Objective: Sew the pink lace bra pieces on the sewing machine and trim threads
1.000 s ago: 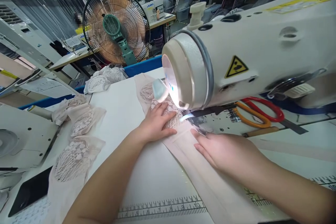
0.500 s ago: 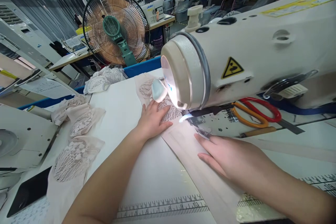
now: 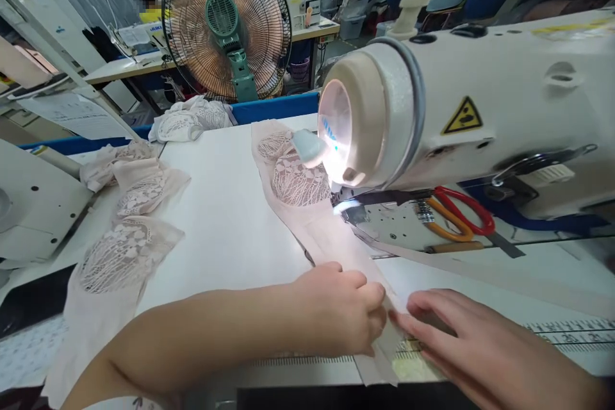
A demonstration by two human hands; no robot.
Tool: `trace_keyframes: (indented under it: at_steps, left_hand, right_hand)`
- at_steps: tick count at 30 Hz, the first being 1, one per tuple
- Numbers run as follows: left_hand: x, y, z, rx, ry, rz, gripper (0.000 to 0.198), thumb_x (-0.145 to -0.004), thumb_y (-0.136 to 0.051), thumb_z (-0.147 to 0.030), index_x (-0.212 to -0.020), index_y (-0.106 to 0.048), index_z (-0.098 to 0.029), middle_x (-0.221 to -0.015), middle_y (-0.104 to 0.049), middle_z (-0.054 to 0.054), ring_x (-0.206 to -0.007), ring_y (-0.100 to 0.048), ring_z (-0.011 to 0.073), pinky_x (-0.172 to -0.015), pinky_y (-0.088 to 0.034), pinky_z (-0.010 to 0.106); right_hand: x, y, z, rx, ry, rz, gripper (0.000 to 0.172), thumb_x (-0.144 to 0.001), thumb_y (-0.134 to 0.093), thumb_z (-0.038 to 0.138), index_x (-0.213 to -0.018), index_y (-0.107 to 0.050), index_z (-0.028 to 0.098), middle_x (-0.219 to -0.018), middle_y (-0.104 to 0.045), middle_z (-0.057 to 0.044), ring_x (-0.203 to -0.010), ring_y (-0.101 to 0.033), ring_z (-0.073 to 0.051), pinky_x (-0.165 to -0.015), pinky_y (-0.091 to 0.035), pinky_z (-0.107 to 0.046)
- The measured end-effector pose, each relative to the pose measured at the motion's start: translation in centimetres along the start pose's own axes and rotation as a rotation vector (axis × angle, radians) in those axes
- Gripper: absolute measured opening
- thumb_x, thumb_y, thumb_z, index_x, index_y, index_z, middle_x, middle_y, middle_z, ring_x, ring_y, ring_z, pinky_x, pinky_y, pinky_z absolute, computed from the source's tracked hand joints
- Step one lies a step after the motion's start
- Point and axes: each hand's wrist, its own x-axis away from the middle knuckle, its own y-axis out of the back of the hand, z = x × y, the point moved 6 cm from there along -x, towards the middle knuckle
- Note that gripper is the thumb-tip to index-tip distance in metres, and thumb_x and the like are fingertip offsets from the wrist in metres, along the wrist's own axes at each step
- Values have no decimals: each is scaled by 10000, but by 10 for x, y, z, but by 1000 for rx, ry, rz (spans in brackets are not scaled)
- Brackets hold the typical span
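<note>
Under the head of the sewing machine [image 3: 375, 109] lies a pale pink lace fabric piece [image 3: 302, 182], its plain strip running toward me. My left hand [image 3: 343, 307] is closed over that plain part, knuckles up, gripping the fabric; its fingertips are hidden. Just right of it, my right hand [image 3: 466, 333] touches the strip's right edge with its fingertips. A gap shows between its thumb and forefinger. The needle area is lit by the lamp, and a narrow pale strip [image 3: 442, 262] trails right from there.
Scissors with red and orange handles [image 3: 466, 211] lie right of the needle, beside a wooden-handled tool [image 3: 454, 247]. More lace pieces [image 3: 125, 256] are heaped at left. A large fan [image 3: 225, 25] stands behind the blue table edge [image 3: 273, 109]. People sit at machines farther back.
My left hand has left the lace near the needle, come toward me and closed on the plain part. My right hand has drawn back toward the near edge. The view has shifted.
</note>
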Motion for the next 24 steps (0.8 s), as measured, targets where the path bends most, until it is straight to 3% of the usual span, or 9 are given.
trace_keyframes:
  at_steps: [3,8,13,18,24]
  left_hand:
    - [3,3,8,-30,12,33,421,-882,-488,-486,-1132,-609,-169,-1058,-572,96,-739,-516,168,-534,-361,296]
    - [8,6,18,-59,48,64,321,-898,-468,-421,-1069,-643,-213,-1174,-564,77,-752,-524,170,-563,-337,313]
    - [12,12,24,-60,70,45,271,-911,-434,-315,-1011,-664,-210,-1164,-581,67,-742,-511,163,-594,-316,325]
    - [12,13,29,-14,95,111,358,-901,-445,-441,-1036,-665,-193,-1198,-580,81,-781,-507,171,-638,-331,336]
    - [13,12,35,-39,115,14,383,-890,-449,-468,-989,-673,-174,-1165,-595,78,-796,-518,181,-624,-335,333]
  right_hand:
    - [-7,-2,3,-13,44,94,277,-859,-457,200,-1102,-583,241,-943,-603,-72,-800,-594,-159,-633,-482,-227]
    - [-22,2,8,-25,-11,99,230,-899,-425,249,-1016,-618,210,-878,-589,-91,-754,-576,-180,-607,-477,-270]
    - [-32,-3,8,1,-12,133,238,-913,-403,231,-1045,-596,191,-828,-547,-73,-741,-539,-175,-582,-446,-262]
    - [-46,-1,7,18,6,98,201,-906,-402,211,-932,-598,173,-747,-505,-41,-677,-506,-159,-555,-410,-247]
    - [-56,-3,2,97,27,66,239,-913,-393,224,-961,-619,165,-708,-503,-35,-653,-489,-160,-527,-357,-242]
